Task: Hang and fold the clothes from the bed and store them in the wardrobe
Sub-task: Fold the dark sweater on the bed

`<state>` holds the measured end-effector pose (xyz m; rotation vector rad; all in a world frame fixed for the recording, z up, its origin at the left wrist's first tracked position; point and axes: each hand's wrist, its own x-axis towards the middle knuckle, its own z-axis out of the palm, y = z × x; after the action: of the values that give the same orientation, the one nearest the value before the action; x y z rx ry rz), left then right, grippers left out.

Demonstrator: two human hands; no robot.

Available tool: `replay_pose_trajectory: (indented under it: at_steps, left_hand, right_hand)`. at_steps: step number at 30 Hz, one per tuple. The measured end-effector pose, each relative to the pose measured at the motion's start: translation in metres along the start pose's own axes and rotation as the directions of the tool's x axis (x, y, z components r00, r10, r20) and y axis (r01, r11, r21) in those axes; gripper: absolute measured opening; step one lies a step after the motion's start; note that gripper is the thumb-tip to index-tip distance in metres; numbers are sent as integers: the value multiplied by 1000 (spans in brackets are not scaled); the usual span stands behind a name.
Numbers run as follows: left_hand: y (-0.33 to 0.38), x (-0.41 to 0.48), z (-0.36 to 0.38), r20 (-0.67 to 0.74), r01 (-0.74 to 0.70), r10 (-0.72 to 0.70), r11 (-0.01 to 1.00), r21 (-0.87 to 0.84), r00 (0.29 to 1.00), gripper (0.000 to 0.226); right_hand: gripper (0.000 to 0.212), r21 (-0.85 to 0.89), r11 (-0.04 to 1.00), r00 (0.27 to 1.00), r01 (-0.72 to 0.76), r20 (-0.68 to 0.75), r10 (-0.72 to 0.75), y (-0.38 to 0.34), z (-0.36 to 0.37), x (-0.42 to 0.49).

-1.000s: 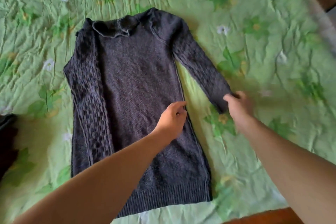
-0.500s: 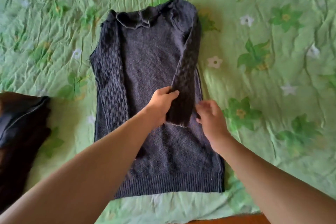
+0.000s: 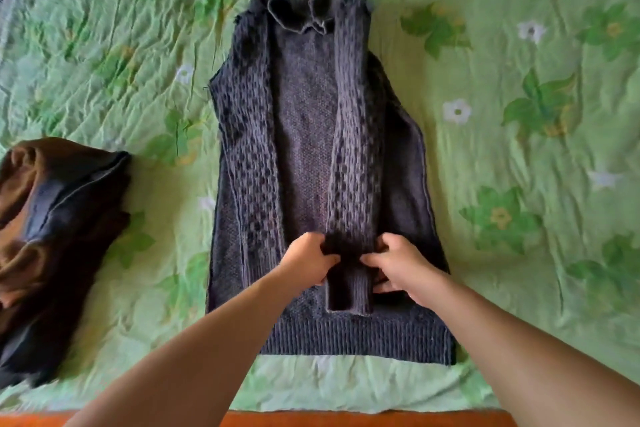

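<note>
A dark grey knitted sweater (image 3: 304, 156) lies flat on the green flowered bedspread (image 3: 519, 184), collar away from me. Both patterned sleeves are folded in along its body. The right sleeve (image 3: 353, 135) runs straight down the front, its ribbed cuff near the hem. My left hand (image 3: 310, 258) pinches that sleeve's left edge just above the cuff. My right hand (image 3: 398, 262) pinches its right edge at the same height.
A heap of brown and black clothes (image 3: 52, 218) lies on the bed at the left. An orange-brown bed edge (image 3: 242, 419) runs along the bottom of the view. The bedspread stretches wrinkled to the right of the sweater.
The right sleeve went from spread out on the bedspread to folded down the sweater's front. Both hands moved together to its cuff end and laid it flat.
</note>
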<state>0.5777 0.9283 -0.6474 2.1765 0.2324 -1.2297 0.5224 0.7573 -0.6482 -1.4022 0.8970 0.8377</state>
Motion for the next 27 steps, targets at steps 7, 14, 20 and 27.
replay_pose_trajectory:
  at_steps: [7, 14, 20, 27]
  left_hand:
    - [40, 28, -44, -138, -98, 185, 873, 478, 973, 34]
    - [120, 98, -101, -296, -289, 276, 957, -1, 914, 43]
    - [188, 159, -142, -379, -399, 299, 891, -218, 876, 56]
    - [269, 200, -188, -347, -518, 457, 849, -105, 819, 80]
  right_hand:
    - [23, 68, 988, 980, 136, -158, -124, -62, -22, 19]
    - [32, 601, 785, 988, 153, -69, -139, -168, -51, 72]
    - [74, 741, 668, 971, 73, 100, -217, -207, -60, 115]
    - [42, 795, 590, 964, 144, 22, -265, -230, -78, 131]
